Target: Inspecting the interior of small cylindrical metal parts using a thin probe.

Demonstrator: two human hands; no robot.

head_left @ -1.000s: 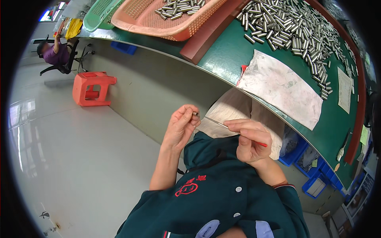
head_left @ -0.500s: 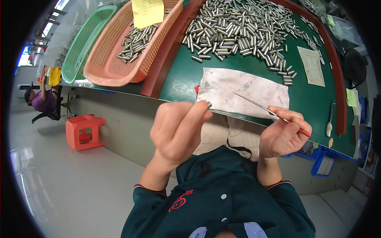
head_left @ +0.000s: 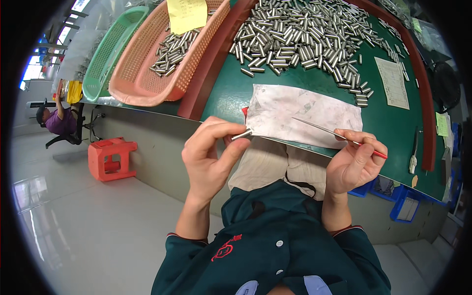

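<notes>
The left hand [head_left: 209,157] pinches a small metal cylinder [head_left: 242,133] at its fingertips, long axis pointing right toward the thin metal pick [head_left: 324,130]; the right hand [head_left: 355,162] grips that pick, its tip aimed left, just short of the cylinder.

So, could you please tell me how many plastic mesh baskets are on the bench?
2, side by side at the bench's far left: a green basket outermost, and an orange basket beside it holding small metal cylinders and a yellow note. Their far ends are cut off.
</notes>
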